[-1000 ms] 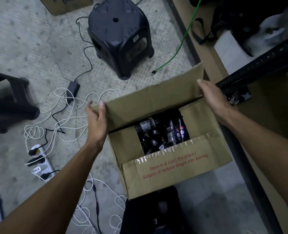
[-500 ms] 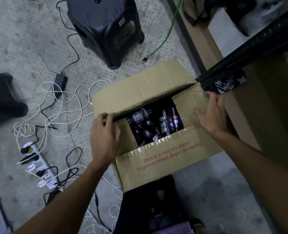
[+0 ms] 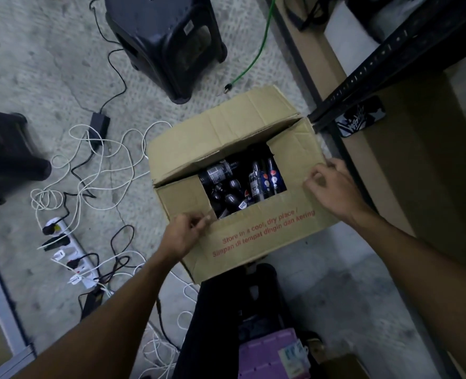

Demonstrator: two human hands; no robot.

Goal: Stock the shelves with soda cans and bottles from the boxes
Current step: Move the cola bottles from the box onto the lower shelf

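Note:
A brown cardboard box (image 3: 253, 239) with red print on its near flap stands on the floor below me. Through the gap between its flaps I see several dark soda bottles (image 3: 242, 184), some with blue and red labels. My left hand (image 3: 184, 233) pinches the near flap at its left end. At the flap's right end my right hand (image 3: 330, 187) has curled fingers on the cardboard edge. The far flap (image 3: 220, 138) lies folded back over the far side. A black metal shelf upright (image 3: 385, 64) runs just right of the box.
A dark plastic stool (image 3: 166, 42) stands beyond the box, another (image 3: 5, 160) at the left edge. White and black cables (image 3: 95, 165) and a power strip (image 3: 70, 258) sprawl across the floor at left. A green cable (image 3: 253, 58) lies near the shelf base.
Both hands have left the side flaps and come toward me onto the near flap. The far flap, held up a second ago, now lies folded back.

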